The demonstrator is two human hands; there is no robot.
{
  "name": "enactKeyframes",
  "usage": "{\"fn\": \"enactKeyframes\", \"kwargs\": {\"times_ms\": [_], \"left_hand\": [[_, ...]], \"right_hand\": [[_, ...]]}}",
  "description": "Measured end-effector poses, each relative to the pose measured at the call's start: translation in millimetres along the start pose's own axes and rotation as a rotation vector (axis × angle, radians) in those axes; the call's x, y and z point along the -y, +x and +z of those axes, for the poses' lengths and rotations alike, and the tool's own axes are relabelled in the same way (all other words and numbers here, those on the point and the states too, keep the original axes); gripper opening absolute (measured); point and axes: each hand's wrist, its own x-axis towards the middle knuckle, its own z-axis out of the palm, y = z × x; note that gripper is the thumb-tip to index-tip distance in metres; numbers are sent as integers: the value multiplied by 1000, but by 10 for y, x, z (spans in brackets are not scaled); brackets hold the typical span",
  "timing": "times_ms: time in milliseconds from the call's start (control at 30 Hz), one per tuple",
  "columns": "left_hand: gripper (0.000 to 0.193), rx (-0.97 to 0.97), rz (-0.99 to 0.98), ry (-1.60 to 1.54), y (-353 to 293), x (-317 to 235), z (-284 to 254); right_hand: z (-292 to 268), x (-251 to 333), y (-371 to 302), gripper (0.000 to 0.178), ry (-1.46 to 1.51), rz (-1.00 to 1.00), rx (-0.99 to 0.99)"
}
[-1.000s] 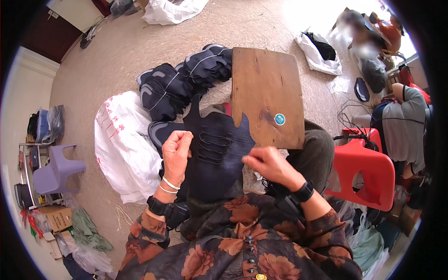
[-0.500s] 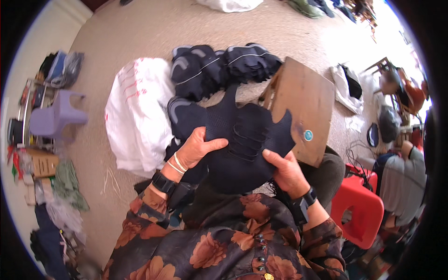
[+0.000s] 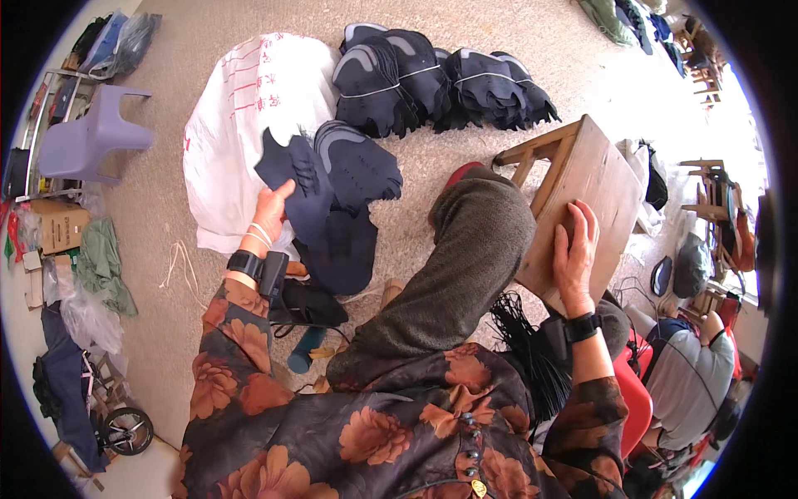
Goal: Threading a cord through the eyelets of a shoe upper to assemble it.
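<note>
With my left hand I grip a dark navy shoe upper by its edge, thumb on top and fingers hidden beneath. Laces run through its middle. Below it lies another dark upper, and just beyond is a stack of uppers with grey curved trim. My right hand rests on a wooden stool, its fingers stretched out and nothing visible in them. A bunch of black laces hangs beside my right forearm.
Tied bundles of dark uppers lie ahead near a white sack. A purple stool stands left. At right, a person in grey sits by a red stool. My bent knee occupies the middle.
Both hands held the laced upper in front of me. Now my left hand has carried it left, while my right has let go and moved right onto the wooden stool. The view has shifted.
</note>
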Motion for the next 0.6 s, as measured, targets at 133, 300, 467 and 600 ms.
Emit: {"fn": "enactKeyframes", "kwargs": {"times_ms": [133, 300, 467, 600], "left_hand": [[30, 75, -126, 38, -8, 599, 153], [27, 3, -387, 294, 78, 1556, -357], [33, -424, -158, 966, 49, 2097, -331], [28, -426, 114, 1057, 248, 1905, 92]], "right_hand": [[60, 4, -29, 47, -124, 17, -43], [177, 121, 31, 48, -119, 31, 0], [122, 84, 13, 47, -164, 36, -4], [73, 23, -34, 46, -205, 84, 25]]}}
